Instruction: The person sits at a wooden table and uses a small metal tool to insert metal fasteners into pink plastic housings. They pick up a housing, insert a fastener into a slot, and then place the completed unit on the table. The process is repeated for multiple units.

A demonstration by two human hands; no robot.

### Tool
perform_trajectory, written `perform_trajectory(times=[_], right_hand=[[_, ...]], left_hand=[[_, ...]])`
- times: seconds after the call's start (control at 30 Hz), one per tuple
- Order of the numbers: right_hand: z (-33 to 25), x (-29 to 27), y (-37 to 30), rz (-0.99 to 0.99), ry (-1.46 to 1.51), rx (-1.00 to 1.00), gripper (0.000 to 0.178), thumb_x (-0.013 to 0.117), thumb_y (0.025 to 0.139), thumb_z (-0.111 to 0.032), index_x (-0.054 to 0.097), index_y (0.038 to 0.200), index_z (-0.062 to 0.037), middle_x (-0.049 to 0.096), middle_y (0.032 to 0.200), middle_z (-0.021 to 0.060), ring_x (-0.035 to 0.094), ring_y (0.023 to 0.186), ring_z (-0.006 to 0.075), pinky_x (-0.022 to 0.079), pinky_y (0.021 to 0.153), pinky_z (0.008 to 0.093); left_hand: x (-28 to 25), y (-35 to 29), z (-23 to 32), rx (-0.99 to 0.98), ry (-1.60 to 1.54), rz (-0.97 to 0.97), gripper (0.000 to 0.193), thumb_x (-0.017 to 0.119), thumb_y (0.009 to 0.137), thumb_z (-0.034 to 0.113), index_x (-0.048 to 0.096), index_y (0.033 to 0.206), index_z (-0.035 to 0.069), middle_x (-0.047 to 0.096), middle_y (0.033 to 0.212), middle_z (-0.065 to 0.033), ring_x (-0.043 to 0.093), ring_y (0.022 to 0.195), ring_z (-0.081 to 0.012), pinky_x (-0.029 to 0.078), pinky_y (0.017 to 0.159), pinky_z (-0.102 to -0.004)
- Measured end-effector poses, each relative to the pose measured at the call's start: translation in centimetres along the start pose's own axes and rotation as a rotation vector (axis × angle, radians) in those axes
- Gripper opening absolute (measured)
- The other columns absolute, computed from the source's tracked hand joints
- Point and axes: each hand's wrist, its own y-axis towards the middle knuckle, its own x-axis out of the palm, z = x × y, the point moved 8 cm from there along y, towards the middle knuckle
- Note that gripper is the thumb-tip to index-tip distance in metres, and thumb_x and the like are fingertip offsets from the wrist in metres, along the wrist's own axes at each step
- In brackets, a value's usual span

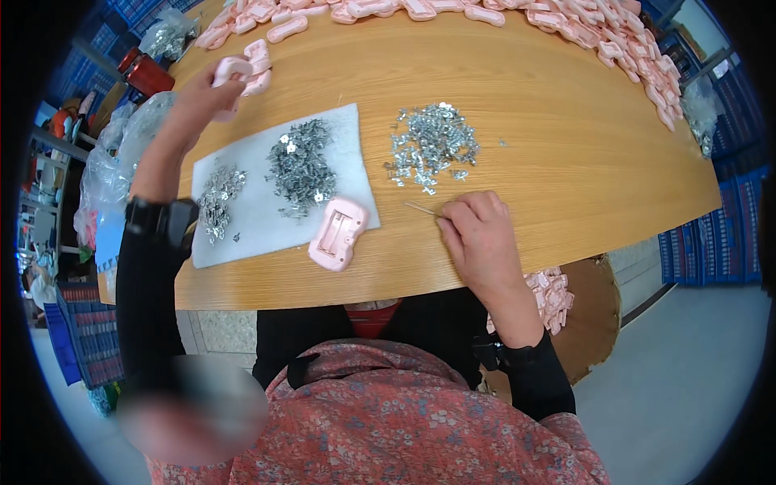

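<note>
My left hand (pixel 204 95) reaches to the far left of the table, its fingers closed around a pink plastic casing (pixel 232 68). Just beyond it sit a couple more pink casings (pixel 259 66). Another pink casing (pixel 339 234), its open battery compartment facing up, lies across the near edge of a white foam sheet (pixel 356 137). On that sheet are two heaps of small metal contact pieces, a darker heap (pixel 303 174) and a smaller, paler heap (pixel 218 198). My right hand (pixel 485 238) rests by the table's near edge, pinching a thin metal rod-like tool (pixel 422 209) pointing left.
A loose pile of shiny metal pieces (pixel 435 144) lies on the wooden table (pixel 558 162) beyond my right hand. Pink casings (pixel 574 28) line the far edge. Below the table, a brown box (pixel 598 323) contains more casings. Clear plastic bags (pixel 121 153) and a red jar (pixel 147 71) stand left.
</note>
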Motion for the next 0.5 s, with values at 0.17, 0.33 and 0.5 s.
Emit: perform_trajectory(times=[0.17,0.33,0.5], right_hand=[[1.1,-0.4,-0.4,0.039,-0.091,0.047,0.016,0.068,0.082,-0.007,0.059,0.095,-0.0043,0.058,0.092,0.0115,0.056,0.088,0.0313,0.044,0.079,0.0431],[3.9,-2.1,-1.0,0.148,0.166,0.246,0.013,0.061,0.091,-0.009,0.054,0.101,-0.0034,0.059,0.093,0.0151,0.059,0.083,0.0364,0.047,0.073,0.0425],[7.3,-3.8,-2.1,0.208,0.390,0.402,0.016,0.051,0.102,-0.013,0.051,0.111,-0.0010,0.057,0.087,0.0079,0.056,0.074,0.0205,0.047,0.069,0.0332]], left_hand=[[3.3,-6.9,1.2,-0.153,-0.869,-0.015,0.047,0.063,0.095,0.020,0.048,0.138,0.008,0.063,0.112,-0.0098,0.064,0.094,-0.0170,0.055,0.080,-0.0269],[7.8,-15.6,1.5,-0.220,-1.174,-0.072,0.051,0.060,0.098,0.023,0.041,0.143,0.011,0.063,0.105,-0.0112,0.061,0.089,-0.0201,0.057,0.071,-0.0294],[11.6,-18.7,0.8,-0.256,-1.286,-0.167,0.065,0.062,0.092,0.018,0.032,0.149,0.008,0.066,0.100,-0.0123,0.066,0.093,-0.0239,0.058,0.079,-0.0387]])
